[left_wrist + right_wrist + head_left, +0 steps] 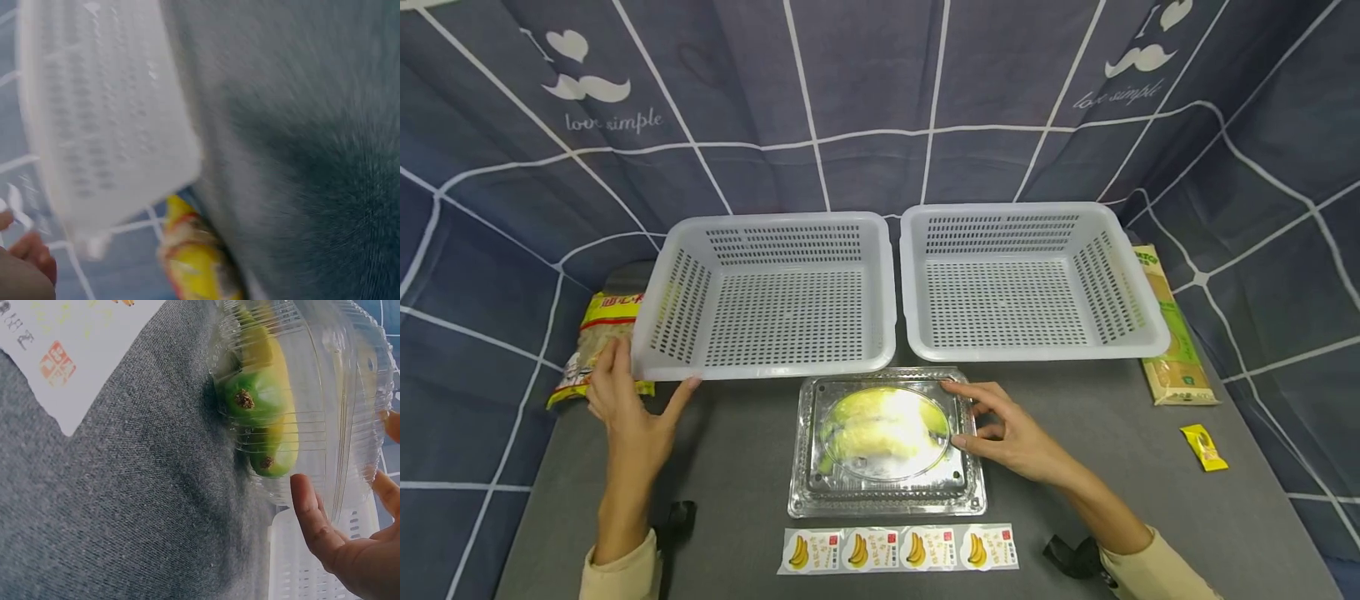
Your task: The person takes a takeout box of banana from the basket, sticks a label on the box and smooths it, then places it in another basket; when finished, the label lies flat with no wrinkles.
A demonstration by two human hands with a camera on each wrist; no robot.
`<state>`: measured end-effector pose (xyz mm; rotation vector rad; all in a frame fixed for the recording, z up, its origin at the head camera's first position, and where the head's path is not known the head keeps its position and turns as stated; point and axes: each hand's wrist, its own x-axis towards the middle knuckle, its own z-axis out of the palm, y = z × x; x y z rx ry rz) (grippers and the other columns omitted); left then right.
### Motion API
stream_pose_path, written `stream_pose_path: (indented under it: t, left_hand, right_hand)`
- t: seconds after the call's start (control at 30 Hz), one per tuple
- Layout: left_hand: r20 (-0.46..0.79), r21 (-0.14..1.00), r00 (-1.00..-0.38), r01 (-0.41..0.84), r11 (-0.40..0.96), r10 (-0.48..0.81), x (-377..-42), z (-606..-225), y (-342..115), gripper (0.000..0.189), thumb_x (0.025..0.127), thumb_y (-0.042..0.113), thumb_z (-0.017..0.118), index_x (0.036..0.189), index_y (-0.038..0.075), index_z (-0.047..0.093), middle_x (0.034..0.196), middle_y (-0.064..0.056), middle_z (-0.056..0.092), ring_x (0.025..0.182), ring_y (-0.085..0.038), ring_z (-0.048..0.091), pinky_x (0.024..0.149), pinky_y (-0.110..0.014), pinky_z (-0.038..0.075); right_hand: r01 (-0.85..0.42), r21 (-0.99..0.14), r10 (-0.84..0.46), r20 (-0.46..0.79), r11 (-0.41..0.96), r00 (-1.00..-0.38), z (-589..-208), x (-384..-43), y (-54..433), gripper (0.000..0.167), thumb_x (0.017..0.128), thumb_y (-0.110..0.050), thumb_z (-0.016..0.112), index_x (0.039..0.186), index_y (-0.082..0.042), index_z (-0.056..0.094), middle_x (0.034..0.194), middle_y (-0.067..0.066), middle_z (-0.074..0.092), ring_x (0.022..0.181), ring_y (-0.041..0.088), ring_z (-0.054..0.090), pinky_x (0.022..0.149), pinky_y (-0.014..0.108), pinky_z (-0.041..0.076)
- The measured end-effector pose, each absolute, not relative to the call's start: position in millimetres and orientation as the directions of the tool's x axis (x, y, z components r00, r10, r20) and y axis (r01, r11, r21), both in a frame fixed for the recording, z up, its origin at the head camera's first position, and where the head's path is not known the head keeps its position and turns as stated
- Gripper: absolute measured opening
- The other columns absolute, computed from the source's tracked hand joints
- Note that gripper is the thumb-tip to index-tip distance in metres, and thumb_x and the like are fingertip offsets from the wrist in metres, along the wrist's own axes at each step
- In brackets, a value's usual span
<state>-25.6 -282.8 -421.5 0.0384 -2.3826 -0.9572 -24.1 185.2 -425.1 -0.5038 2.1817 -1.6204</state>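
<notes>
A clear plastic clamshell box [887,500] with green-yellow bananas [880,425] inside lies lid down-shut in the middle of the grey table. My right hand [1011,437] touches the box's right side with fingertips and thumb, fingers spread; the bananas' green ends [253,400] show through the plastic in the right wrist view. At the front left corner of the left white basket [760,371] is my left hand [632,408], thumb and fingers spread apart. Whether it touches the basket I cannot tell. Beside its fingers lies a yellow-and-clear food bag [591,337], also blurred in the left wrist view.
A second white basket [1037,354] stands at the right of the first. Past it lies a tan and green packet [1180,358], with a small yellow sachet [1204,447] nearer. In front of the box is a strip of banana stickers [898,550]. Dark cloth hangs behind.
</notes>
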Motion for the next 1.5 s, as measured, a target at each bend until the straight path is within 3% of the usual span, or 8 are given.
stream_pose_path:
  t: [0.1,0.2,0.33,0.6,0.8,0.97,1.3,1.5]
  left_hand:
    - [0.531,0.623,-0.837,0.281,0.730,-0.132,-10,-412,-272,0.092,0.079,0.059,0.070,0.147,0.003,0.041,0.143,-0.027,0.041,0.135,-0.031,0.034,0.114,-0.033,0.020]
    - [0.505,0.702,-0.863,0.418,0.576,0.011,6,-411,-258,0.076,0.081,0.022,0.082,0.141,-0.005,0.045,0.131,-0.025,0.054,0.121,-0.017,0.051,0.101,-0.020,0.037]
    - [0.341,0.840,-0.918,0.395,0.373,0.203,30,-427,-241,0.083,0.064,-0.015,0.082,0.137,-0.008,0.046,0.123,-0.019,0.060,0.109,-0.012,0.058,0.086,-0.020,0.046]
    - [0.088,0.888,-0.907,0.258,0.379,0.412,65,-462,-221,0.069,0.069,0.019,0.088,0.129,0.013,0.055,0.120,-0.002,0.061,0.101,-0.009,0.057,0.074,-0.026,0.046]
    - [-0.003,0.857,-0.868,0.253,0.448,0.496,73,-471,-220,0.063,0.072,0.033,0.085,0.128,0.023,0.058,0.128,0.002,0.059,0.114,0.000,0.051,0.084,-0.024,0.049]
    - [0.003,0.767,-0.853,0.337,0.547,0.522,75,-473,-217,0.063,0.069,0.044,0.084,0.125,0.031,0.060,0.126,0.013,0.056,0.115,-0.003,0.051,0.090,-0.040,0.048]
    - [0.091,0.688,-0.821,0.461,0.561,0.563,77,-476,-211,0.055,0.071,0.038,0.084,0.121,0.036,0.063,0.129,0.007,0.061,0.112,-0.007,0.052,0.088,-0.026,0.040]
    - [0.184,0.695,-0.777,0.535,0.479,0.602,73,-478,-209,0.053,0.070,0.027,0.087,0.118,0.032,0.066,0.109,0.016,0.064,0.092,-0.002,0.049,0.076,-0.022,0.034]
  right_hand:
    - [-0.077,-0.958,-0.488,-0.071,0.277,-0.870,-425,-23,185,0.065,0.088,-0.013,0.074,0.146,-0.019,0.046,0.138,0.010,0.039,0.112,0.031,0.043,0.084,0.033,0.056]
    - [-0.087,-0.957,-0.480,-0.059,0.276,-0.875,-426,-22,186,0.064,0.088,-0.012,0.073,0.146,-0.019,0.046,0.140,0.009,0.038,0.113,0.030,0.044,0.085,0.034,0.056]
    - [-0.101,-0.957,-0.477,-0.043,0.271,-0.878,-427,-21,188,0.063,0.089,-0.011,0.072,0.145,-0.018,0.047,0.142,0.008,0.038,0.113,0.029,0.046,0.084,0.033,0.056]
    - [-0.090,-0.975,-0.463,-0.014,0.202,-0.886,-432,-15,199,0.071,0.091,-0.002,0.067,0.152,-0.014,0.035,0.144,0.014,0.037,0.115,0.015,0.050,0.085,0.029,0.056]
    - [-0.065,-0.984,-0.494,-0.024,0.163,-0.869,-441,-6,214,0.080,0.091,0.000,0.066,0.156,-0.013,0.023,0.145,0.022,0.037,0.113,0.019,0.055,0.084,0.031,0.056]
    - [-0.004,-0.984,-0.527,-0.092,0.179,-0.845,-453,4,228,0.082,0.091,-0.001,0.066,0.157,-0.008,0.018,0.137,0.028,0.043,0.105,0.024,0.059,0.079,0.029,0.056]
    - [-0.002,-0.987,-0.536,-0.084,0.159,-0.840,-458,7,226,0.076,0.092,-0.001,0.064,0.156,-0.011,0.023,0.137,0.025,0.044,0.106,0.021,0.059,0.082,0.028,0.055]
    - [-0.013,-0.987,-0.526,-0.074,0.159,-0.848,-460,6,224,0.075,0.092,0.000,0.065,0.155,-0.009,0.025,0.135,0.023,0.044,0.104,0.021,0.059,0.082,0.027,0.055]
